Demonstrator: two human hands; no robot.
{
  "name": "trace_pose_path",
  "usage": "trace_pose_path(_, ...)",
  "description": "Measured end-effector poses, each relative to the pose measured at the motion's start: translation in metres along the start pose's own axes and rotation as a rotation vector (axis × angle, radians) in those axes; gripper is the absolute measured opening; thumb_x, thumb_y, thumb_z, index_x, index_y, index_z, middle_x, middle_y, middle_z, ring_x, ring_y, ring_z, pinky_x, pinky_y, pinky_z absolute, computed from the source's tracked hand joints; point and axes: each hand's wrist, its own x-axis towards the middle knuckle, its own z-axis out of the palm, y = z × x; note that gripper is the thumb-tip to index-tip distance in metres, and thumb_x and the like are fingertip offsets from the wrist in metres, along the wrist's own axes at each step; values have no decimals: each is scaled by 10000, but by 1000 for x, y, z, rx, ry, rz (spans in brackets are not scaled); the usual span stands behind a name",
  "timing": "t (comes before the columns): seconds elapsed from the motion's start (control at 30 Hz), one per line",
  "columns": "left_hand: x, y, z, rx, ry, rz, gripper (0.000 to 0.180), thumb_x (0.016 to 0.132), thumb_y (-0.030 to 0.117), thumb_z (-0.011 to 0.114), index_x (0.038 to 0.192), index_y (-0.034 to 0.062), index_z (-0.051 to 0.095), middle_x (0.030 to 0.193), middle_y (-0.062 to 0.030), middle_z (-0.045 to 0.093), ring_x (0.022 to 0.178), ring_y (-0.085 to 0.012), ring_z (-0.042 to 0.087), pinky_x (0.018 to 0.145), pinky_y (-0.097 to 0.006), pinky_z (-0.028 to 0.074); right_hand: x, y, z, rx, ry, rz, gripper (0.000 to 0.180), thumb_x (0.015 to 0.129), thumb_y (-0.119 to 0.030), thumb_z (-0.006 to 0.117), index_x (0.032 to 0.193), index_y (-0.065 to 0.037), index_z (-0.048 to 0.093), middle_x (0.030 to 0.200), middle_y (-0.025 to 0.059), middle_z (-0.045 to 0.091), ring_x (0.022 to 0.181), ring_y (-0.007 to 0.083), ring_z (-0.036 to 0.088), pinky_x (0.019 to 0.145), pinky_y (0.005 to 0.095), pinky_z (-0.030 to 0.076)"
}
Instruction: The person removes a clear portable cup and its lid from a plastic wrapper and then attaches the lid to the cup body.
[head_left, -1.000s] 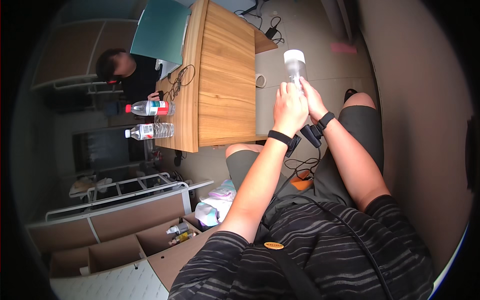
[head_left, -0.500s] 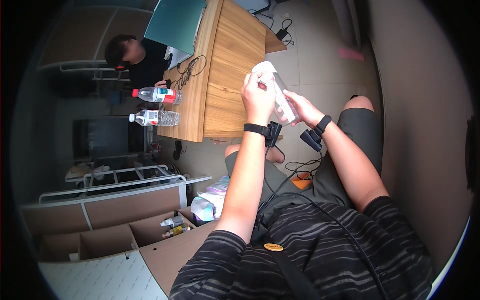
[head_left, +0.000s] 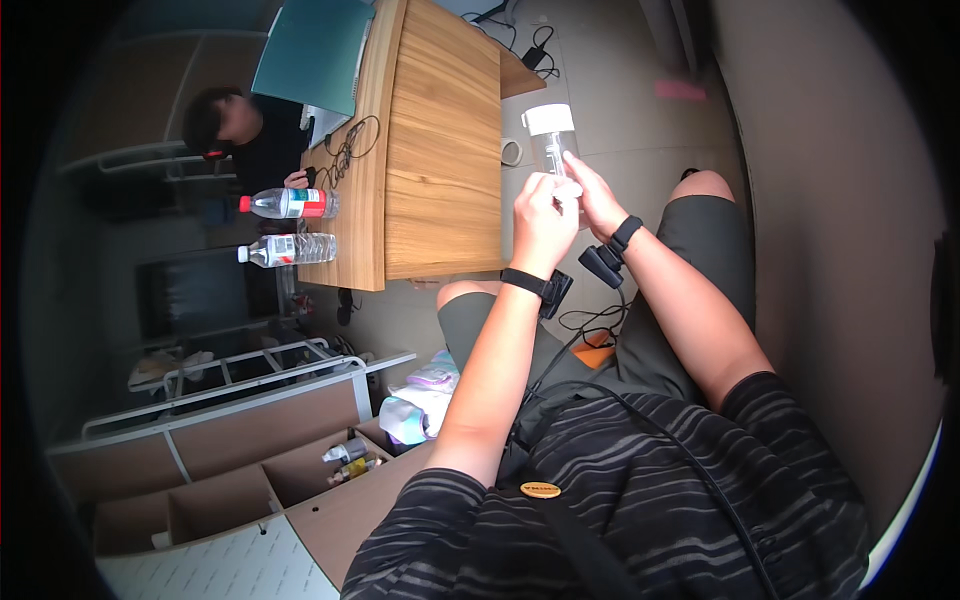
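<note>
A clear plastic bottle with a white cap (head_left: 553,140) is held upright above my lap, beside the wooden table's right edge. My left hand (head_left: 542,220) grips its lower part, fingers curled around the body. My right hand (head_left: 592,200) holds the same lower part from the right side. Both wrists carry black bands with small black devices. The bottle's base is hidden behind my hands.
A wooden table (head_left: 440,150) stands ahead on the left with a teal laptop (head_left: 315,50) and cables. Two water bottles (head_left: 290,225) stand at its left edge. Another person (head_left: 240,130) sits beyond. Open cardboard boxes (head_left: 250,480) and a bag lie to my lower left.
The bottle was tipped sideways with my left hand over its cap half a second ago. Now it stands upright again, cap exposed, with both hands back around its lower part.
</note>
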Motion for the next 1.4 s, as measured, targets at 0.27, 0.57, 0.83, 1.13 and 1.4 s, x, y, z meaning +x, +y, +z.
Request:
trace_pose_path(0.27,17,12,3,117,-60,241,148,866,4,627,1008,12,667,1014,-188,623,978,-383,634,869,-455,528,7,-6,-1,339,112,38,650,1019,-627,503,1309,-53,600,1127,104,702,989,175,683,894,330,550)
trace_pose_path(0.57,87,8,7,6,61,66,91,894,53,665,940,-17,701,955,-197,687,841,-366,697,771,-409,569,-14,-46,11,372,-37,142,603,1001,-671,486,1222,-126,621,939,43,707,762,180,684,670,388,582)
trace_pose_path(0.83,57,13,19,-123,-52,2,93,925,43,681,989,-20,703,961,-126,706,862,-212,693,774,-338,557,-6,-58,-4,498,37,-14,478,1005,-575,552,1141,-120,610,901,53,703,815,210,734,738,392,624)
trace_pose_path(1.13,22,19,11,-69,23,106,68,913,-6,656,971,-8,689,981,-135,682,870,-281,684,802,-361,549,-5,-50,-12,546,48,39,580,976,-618,584,1164,-70,561,945,90,694,810,226,703,736,393,591)
trace_pose_path(1.4,8,7,18,-51,202,154,90,911,-8,661,997,-2,686,1002,-142,687,912,-309,692,827,-387,548,7,-27,-29,658,-148,277,619,946,-722,547,1090,-120,556,945,88,700,822,243,694,702,391,564)
